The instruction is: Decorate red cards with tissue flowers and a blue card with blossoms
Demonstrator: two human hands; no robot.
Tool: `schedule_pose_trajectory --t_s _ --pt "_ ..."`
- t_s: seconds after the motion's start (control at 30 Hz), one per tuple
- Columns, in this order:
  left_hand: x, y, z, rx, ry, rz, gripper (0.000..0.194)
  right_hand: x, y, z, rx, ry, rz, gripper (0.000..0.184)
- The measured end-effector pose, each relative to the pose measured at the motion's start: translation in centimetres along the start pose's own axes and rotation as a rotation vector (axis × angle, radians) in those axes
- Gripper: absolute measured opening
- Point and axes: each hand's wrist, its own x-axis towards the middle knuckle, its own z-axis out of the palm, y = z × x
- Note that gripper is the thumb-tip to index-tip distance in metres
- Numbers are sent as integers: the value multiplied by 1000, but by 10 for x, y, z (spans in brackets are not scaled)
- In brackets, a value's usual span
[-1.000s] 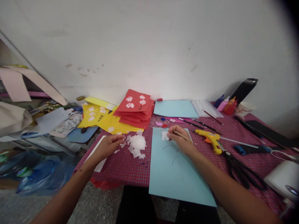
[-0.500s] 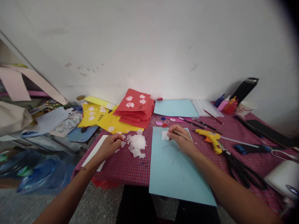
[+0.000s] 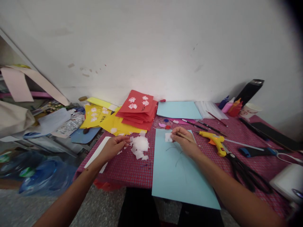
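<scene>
My left hand [image 3: 115,147] is at the left edge of a pile of small white paper pieces [image 3: 140,144]. Its fingers stretch towards the pile, a little apart, and I see nothing held in them. My right hand [image 3: 185,141] rests over the top of a light blue sheet [image 3: 172,183] and is closed on a thin brown stick [image 3: 182,136], perhaps a pencil; its tip is hidden. At those fingertips is a small white paper square [image 3: 168,137]. Thin dark curved lines are drawn on the blue sheet below it.
Red cards [image 3: 137,104] with white flowers lie at the back, beside yellow cards [image 3: 94,115]. To the right are a yellow glue gun [image 3: 214,140], black scissors [image 3: 248,173], paint bottles [image 3: 228,105] and a black flask [image 3: 251,90]. A white strip [image 3: 97,153] lies at the left edge.
My left hand has moved slightly right, and its fingers have straightened from a closed curl towards the white pieces. My right hand stays nearly still at the paper square.
</scene>
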Motion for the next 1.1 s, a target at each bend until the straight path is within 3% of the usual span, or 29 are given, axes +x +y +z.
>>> schedule_pose_trajectory --t_s 0.27,0.4,0.53,0.6,0.7,0.8,0.9,1.0,1.1 --pt "7 -10 -11 424 123 166 33 1 4 -2 -6 -3 -13 12" --pt "9 -4 -9 449 162 172 27 1 5 -3 -1 -5 -21 13" --pt "7 15 1 364 269 192 31 1 4 -1 -3 -2 -28 14" --pt "8 30 14 204 251 206 29 1 3 0 0 -2 -33 14" --pt "16 56 49 -153 78 227 21 1 2 0 -10 18 -39 12" --pt "33 83 95 -414 -46 279 39 2 1 -2 -10 50 -63 10" --pt "52 105 136 -549 -165 218 51 4 -2 -5 18 104 -105 11" --pt "66 115 163 -629 -251 192 33 5 -4 -8 26 159 -139 13" --pt "71 113 174 -703 -240 170 24 6 -7 -9 4 158 -148 16"
